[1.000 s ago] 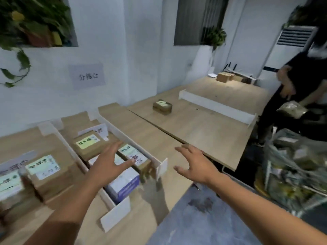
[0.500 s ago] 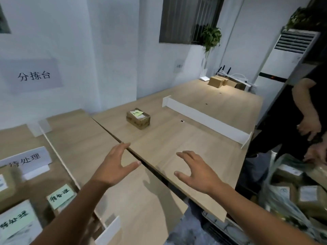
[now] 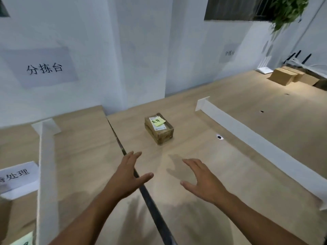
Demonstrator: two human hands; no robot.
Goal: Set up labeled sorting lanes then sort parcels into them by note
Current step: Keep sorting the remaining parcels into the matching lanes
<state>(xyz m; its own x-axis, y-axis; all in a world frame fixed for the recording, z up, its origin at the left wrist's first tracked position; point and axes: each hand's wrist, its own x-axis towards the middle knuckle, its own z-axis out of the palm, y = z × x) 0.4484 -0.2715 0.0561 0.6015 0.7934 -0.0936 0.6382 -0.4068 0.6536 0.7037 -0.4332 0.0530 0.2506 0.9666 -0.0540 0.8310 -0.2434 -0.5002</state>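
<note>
Parcel [image 3: 158, 128] seemingly beyond both empty hands [image 3: 126, 175] [image 3: 203, 181]

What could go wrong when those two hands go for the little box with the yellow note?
1. The note lies loose on top of the box, with one corner sticking past the edge. A hand brushing it might knock it off, and then nobody knows which lane it belongs in.
2. A dark gap runs between the two tables, right under the left hand. The box might catch there if it is slid across.
3. Both hands, the right hand too, are open and empty; a one-sided grip might tip the box.
</note>
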